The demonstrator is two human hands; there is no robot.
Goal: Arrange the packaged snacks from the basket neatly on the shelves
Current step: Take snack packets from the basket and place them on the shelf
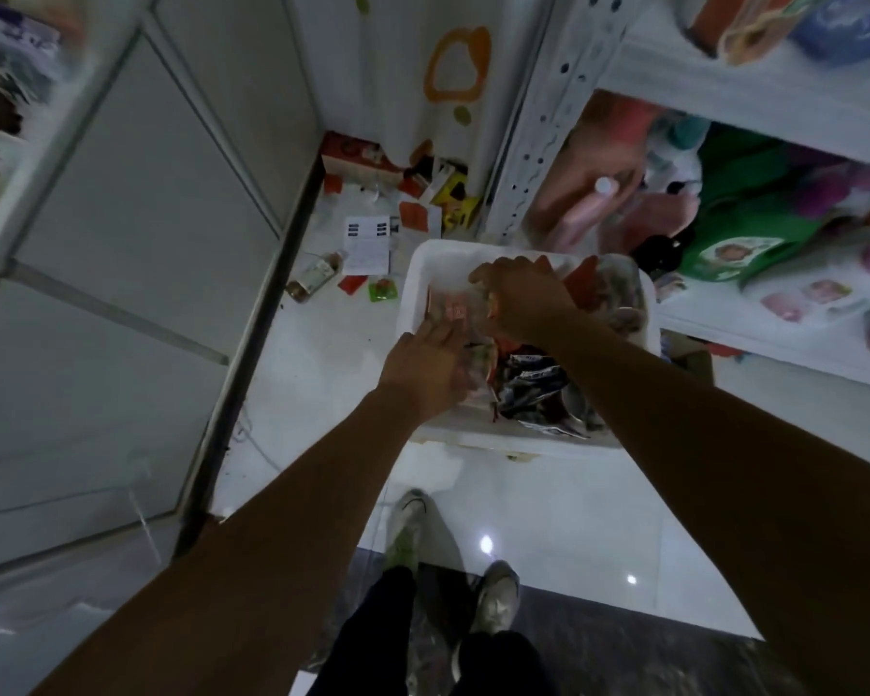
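As the basket (423, 266) at centre frame needs emptying, left hand (430, 366) lies spread on a red packet (448, 308), apparently gathering it; right hand (521, 303) grip indeterminate

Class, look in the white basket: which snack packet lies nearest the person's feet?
The dark, silvery crinkled packet at the basket's front rim; the red-printed packet and red packets lie farther back.

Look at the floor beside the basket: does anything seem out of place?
Yes. Left of the white basket, a small bottle lies on its side on the floor, beside a loose leaflet, scattered packets and a jumble of boxes. All look dropped, not shelved.
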